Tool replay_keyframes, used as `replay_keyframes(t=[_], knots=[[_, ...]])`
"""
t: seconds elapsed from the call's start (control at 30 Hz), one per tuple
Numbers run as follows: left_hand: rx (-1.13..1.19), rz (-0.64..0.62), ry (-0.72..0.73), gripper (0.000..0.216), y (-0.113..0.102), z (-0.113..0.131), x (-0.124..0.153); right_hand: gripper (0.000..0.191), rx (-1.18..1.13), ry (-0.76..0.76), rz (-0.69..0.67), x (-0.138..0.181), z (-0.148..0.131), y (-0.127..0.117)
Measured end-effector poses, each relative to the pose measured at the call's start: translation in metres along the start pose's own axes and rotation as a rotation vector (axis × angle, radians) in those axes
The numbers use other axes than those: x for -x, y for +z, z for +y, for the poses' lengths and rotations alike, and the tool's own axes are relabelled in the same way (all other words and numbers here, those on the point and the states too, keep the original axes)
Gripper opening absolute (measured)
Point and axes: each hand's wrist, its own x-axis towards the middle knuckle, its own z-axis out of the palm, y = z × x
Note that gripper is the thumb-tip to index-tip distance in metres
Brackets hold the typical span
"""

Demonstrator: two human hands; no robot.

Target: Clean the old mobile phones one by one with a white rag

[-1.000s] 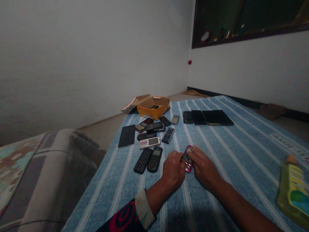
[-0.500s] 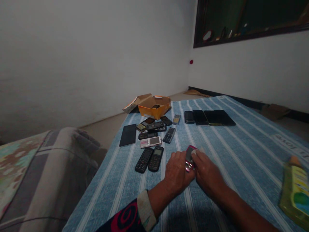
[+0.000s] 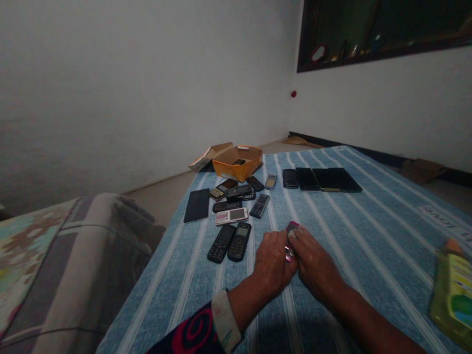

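Note:
My left hand (image 3: 272, 258) is wrapped round the left side of a pink mobile phone (image 3: 289, 253), holding it over the striped cloth. My right hand (image 3: 314, 258) lies across the phone's right side with its fingers bent over the screen. A scrap of white tissue or cloth (image 3: 292, 233) shows under those fingertips, pressed to the phone. Much of the phone is covered by both hands. Just left of my hands, two black keypad phones (image 3: 239, 242) lie side by side; a white and pink phone (image 3: 231, 216) lies behind them.
Several more old phones (image 3: 260, 205) and a black tablet (image 3: 196, 205) lie farther back. Behind them stands an open orange box (image 3: 236, 171). Dark flat devices (image 3: 334, 179) sit in a row at the back right. A yellow-green bottle (image 3: 452, 295) is at the right edge.
My right fingers have shifted up and left across the pink phone's screen with the white scrap, covering more of it. My left hand keeps its grip.

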Motion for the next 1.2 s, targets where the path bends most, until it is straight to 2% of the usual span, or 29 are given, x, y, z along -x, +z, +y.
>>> replay_keyframes(t=[0.2,0.5,0.73,0.83,1.0,1.2], knots=[[0.024,0.006,0.026,0.043,0.002,-0.003,0.0,0.041,0.017,0.052,0.059,0.001,0.021,0.007],[0.046,0.043,0.041,0.035,0.001,-0.002,0.0,0.039,-0.084,-0.045,0.051,-0.002,0.009,0.005],[0.048,0.023,0.025,0.041,0.0,-0.002,0.001,0.041,-0.081,0.072,0.08,-0.006,0.035,0.007],[0.048,0.034,0.041,0.039,0.001,-0.002,0.001,0.043,-0.082,0.066,0.084,-0.004,0.03,0.005],[0.06,0.067,0.079,0.039,0.004,-0.004,0.0,0.039,-0.088,-0.046,0.08,-0.003,0.014,0.005],[0.062,0.044,0.065,0.038,0.001,-0.004,0.0,0.04,-0.114,0.021,0.039,-0.008,0.031,0.006]])
